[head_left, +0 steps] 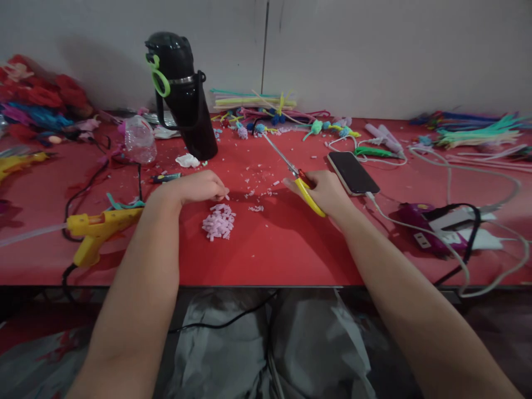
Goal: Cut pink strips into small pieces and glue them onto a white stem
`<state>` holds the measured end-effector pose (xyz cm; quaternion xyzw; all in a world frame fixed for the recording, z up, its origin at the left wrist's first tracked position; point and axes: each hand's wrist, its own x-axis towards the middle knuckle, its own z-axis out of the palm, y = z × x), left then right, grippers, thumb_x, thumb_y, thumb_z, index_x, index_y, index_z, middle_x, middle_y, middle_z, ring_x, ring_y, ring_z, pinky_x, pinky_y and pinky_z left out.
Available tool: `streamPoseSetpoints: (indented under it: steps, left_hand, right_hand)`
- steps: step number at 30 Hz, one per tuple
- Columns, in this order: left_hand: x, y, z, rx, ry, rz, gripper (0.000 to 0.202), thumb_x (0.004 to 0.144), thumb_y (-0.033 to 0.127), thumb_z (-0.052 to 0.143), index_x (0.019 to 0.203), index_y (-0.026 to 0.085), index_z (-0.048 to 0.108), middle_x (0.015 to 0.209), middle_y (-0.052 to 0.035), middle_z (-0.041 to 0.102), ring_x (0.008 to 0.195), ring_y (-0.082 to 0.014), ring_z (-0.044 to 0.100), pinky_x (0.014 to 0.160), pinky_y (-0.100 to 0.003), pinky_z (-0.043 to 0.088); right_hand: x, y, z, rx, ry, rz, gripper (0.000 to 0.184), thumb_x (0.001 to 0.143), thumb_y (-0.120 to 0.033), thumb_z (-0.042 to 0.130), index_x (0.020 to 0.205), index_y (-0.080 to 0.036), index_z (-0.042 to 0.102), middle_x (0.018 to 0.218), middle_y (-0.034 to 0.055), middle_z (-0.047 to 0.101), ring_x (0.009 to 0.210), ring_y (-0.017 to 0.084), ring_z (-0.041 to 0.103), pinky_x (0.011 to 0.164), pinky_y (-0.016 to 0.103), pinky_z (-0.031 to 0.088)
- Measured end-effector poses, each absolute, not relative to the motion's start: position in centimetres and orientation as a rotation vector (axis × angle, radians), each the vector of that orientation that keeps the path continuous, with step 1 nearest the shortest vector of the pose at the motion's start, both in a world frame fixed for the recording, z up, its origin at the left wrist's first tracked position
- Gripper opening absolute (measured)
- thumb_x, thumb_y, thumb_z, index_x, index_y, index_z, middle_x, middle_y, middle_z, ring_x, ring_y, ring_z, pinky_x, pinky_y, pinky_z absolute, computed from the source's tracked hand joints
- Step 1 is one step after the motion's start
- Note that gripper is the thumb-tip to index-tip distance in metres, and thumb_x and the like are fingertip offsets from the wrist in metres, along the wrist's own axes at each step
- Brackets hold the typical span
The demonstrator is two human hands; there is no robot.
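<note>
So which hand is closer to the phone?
Right. The right hand, holding scissors, lies just left of the phone, almost touching it; the left hand rests far to its left, by the pink bits.

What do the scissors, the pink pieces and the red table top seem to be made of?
The scissors in the right hand: thin shiny grey blades, likely steel; smooth glossy yellow grip, probably plastic. The pile of pink pieces by the left hand: short matte bits, perhaps foam or fuzzy wire; too small to tell. The table top: flat red, soft sheen, maybe laminate.
</note>
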<state>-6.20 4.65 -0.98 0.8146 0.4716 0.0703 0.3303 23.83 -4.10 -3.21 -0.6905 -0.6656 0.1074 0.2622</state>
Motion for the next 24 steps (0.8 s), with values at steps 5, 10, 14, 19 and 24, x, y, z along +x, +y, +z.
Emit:
streamPoseSetpoints:
  steps: [5,10,14,19,24]
  left_hand:
    - [-6.7,5.3,-1.3,2.234,1.252,0.044,0.038,0.072,0.046,0.068,0.044,0.022,0.060,0.046,-0.0016,0.058,0.042,-0.0161,0.052,0.046,-0.030,0.037]
    - [-6.8,4.6,-0.8,2.292,1.377,0.419,0.053,0.077,0.058,0.067,0.043,0.022,0.048,0.035,0.0025,0.034,0.034,-0.0118,0.031,0.043,-0.031,0.027]
    - [-5.1,3.4,0.8,2.152,1.357,1.089,0.042,0.086,0.050,0.060,0.057,0.021,0.055,0.047,0.0020,0.043,0.043,-0.0110,0.037,0.047,-0.029,0.029]
    - [0.4,4.1,3.3,2.321,1.239,1.019,0.044,0.090,0.044,0.056,0.053,0.019,0.054,0.046,0.0015,0.044,0.048,-0.0114,0.041,0.052,-0.030,0.034]
    - [10.1,9.0,2.5,2.527,1.097,0.712,0.004,0.078,0.020,0.067,0.075,0.018,0.068,0.081,-0.0067,0.072,0.074,-0.0180,0.062,0.072,-0.033,0.047]
  right_hand:
    - [23.8,-4.1,-3.3,-1.870,-1.800,0.279,0.062,0.077,-0.076,0.057,0.057,-0.022,0.033,0.054,-0.0041,0.029,0.056,0.011,0.023,0.052,0.030,0.018]
    - [23.5,-4.2,-3.0,-1.951,-1.818,0.251,0.063,0.077,-0.080,0.053,0.058,-0.021,0.043,0.054,-0.0006,0.041,0.054,0.012,0.034,0.052,0.029,0.022]
    - [22.8,-4.4,-2.6,-2.124,-1.845,0.228,0.062,0.075,-0.082,0.055,0.071,-0.020,0.061,0.067,0.0072,0.060,0.061,0.019,0.053,0.054,0.028,0.030]
    - [22.1,-4.2,-2.3,-2.240,-1.924,0.252,0.068,0.071,-0.086,0.055,0.082,-0.021,0.071,0.083,0.0144,0.070,0.075,0.027,0.066,0.059,0.031,0.039]
    - [21.8,-3.9,-2.2,-2.286,-1.936,0.236,0.067,0.073,-0.082,0.058,0.092,-0.020,0.074,0.088,0.0180,0.073,0.081,0.030,0.069,0.065,0.033,0.045]
